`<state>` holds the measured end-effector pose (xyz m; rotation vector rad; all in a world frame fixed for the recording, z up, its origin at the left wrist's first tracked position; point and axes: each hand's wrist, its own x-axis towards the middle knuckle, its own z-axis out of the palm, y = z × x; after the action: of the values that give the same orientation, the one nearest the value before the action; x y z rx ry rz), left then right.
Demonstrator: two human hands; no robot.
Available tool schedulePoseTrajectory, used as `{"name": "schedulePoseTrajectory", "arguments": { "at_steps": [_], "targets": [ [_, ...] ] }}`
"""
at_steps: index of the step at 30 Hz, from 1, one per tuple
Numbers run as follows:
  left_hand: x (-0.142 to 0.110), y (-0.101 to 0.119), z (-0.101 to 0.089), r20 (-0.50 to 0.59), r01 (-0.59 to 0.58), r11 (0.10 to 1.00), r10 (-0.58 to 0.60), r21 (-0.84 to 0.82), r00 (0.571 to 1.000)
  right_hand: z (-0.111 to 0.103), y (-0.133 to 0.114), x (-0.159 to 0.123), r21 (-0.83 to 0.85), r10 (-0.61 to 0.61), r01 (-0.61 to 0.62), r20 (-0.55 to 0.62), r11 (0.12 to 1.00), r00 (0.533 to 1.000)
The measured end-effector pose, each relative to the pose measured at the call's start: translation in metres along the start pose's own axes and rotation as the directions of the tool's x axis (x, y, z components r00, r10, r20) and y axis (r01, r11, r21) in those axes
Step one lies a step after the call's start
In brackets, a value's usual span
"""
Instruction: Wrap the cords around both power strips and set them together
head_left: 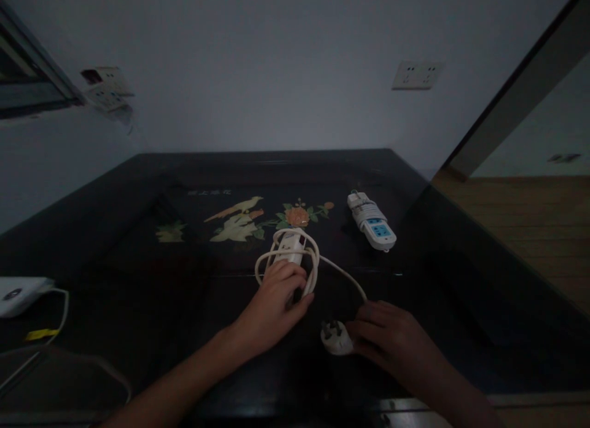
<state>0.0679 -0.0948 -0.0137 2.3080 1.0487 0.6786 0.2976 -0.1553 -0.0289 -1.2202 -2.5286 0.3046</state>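
Here, the left hand [275, 300] clasps a power strip [291, 245] while the right hand [391, 334] pinches its cord [342, 270] beside the plug [338, 340].

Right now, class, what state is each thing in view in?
Near power strip, partly covered
Cord, loosely looped
Left hand, curled over near power strip
Plug, unplugged, prongs exposed
Right hand, closed on cord beside plug
Far power strip, wrapped in its own cord
Right wall socket, slots uncovered
White device, lead attached
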Motion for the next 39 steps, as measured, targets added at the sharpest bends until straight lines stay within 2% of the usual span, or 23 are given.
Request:
{"name": "schedulePoseTrajectory", "arguments": {
  "at_steps": [3, 6, 11, 14, 19, 22, 25, 32, 36, 38, 39],
  "targets": [
    [-0.002, 0.002, -0.008, -0.061, 0.01, 0.99, -0.018, -0.138, 0.998, 0.005, 0.003, 0.009, -0.109, 0.047, -0.05, -0.03, 0.993, 0.998],
    [-0.006, 0.004, -0.009, -0.084, 0.01, 0.975, -0.029, -0.22, 0.996, 0.007, 0.003, 0.022, -0.152, 0.088, -0.095, -0.05, 0.984, 0.995],
    [-0.014, 0.002, 0.0, -0.149, -0.011, 0.978, -0.021, -0.209, 0.989, 0.008, 0.0, 0.046, -0.174, 0.143, -0.146, -0.029, 0.974, 0.989],
    [-0.017, 0.002, 0.004, -0.121, 0.005, 0.982, -0.027, -0.186, 0.992, 0.01, -0.004, 0.058, -0.145, 0.203, -0.2, 0.006, 0.969, 0.979],
    [-0.018, -0.001, 0.01, -0.077, 0.019, 0.989, -0.031, -0.148, 0.997, 0.017, -0.012, 0.065, 0.028, 0.218, -0.218, 0.001, 0.976, 0.976],
    [-0.016, -0.008, 0.015, -0.175, 0.029, 0.972, -0.071, -0.233, 0.982, 0.019, -0.014, 0.063, 0.19, 0.204, -0.189, -0.059, 0.963, 0.977],
    [-0.01, -0.016, 0.018, -0.287, 0.04, 0.936, -0.148, -0.35, 0.947, 0.019, -0.015, 0.058, 0.34, 0.21, -0.161, -0.11, 0.926, 0.972],
    [0.0, -0.021, 0.017, -0.292, 0.106, 0.908, -0.239, -0.406, 0.926, 0.029, -0.017, 0.046, 0.457, 0.233, -0.112, -0.217, 0.882, 0.948],
    [-0.002, -0.023, 0.019, -0.294, 0.116, 0.877, -0.277, -0.466, 0.915, 0.039, -0.018, 0.043, 0.516, 0.314, -0.143, -0.262, 0.845, 0.912],
    [-0.004, -0.023, 0.019, -0.274, 0.138, 0.864, -0.299, -0.484, 0.914, 0.044, -0.021, 0.041, 0.546, 0.405, -0.198, -0.288, 0.814, 0.868],
    [-0.005, -0.022, 0.019, -0.263, 0.147, 0.858, -0.308, -0.492, 0.914, 0.046, -0.023, 0.039, 0.562, 0.458, -0.225, -0.316, 0.796, 0.831]
  ]
}}
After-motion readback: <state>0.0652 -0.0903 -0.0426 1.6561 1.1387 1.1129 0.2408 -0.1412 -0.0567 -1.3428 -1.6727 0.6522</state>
